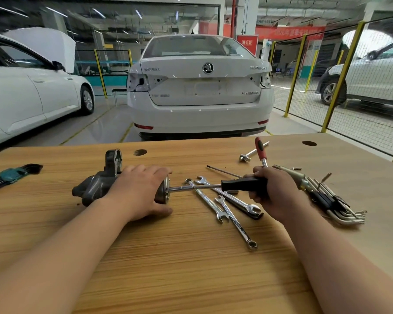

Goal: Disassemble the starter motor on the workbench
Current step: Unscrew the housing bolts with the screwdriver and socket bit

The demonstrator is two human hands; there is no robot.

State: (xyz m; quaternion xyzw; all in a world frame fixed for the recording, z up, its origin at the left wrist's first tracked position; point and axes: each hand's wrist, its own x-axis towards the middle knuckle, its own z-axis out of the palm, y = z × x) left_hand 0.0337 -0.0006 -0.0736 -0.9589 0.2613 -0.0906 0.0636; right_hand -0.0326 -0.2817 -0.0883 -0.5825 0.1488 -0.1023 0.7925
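hands [143, 189] mid-bench, starter motor [95, 185] clear of edges

The left forearm [66, 245] and the right forearm [338, 257], both bare, reach forward and come a little toward each other. The left grip [141, 191] lies palm down over the motor [95, 186], fingers curved over its far side, thumb on the near side. The right grip [272, 191] is closed like a fist round a black handle [241, 184], its back toward the camera.
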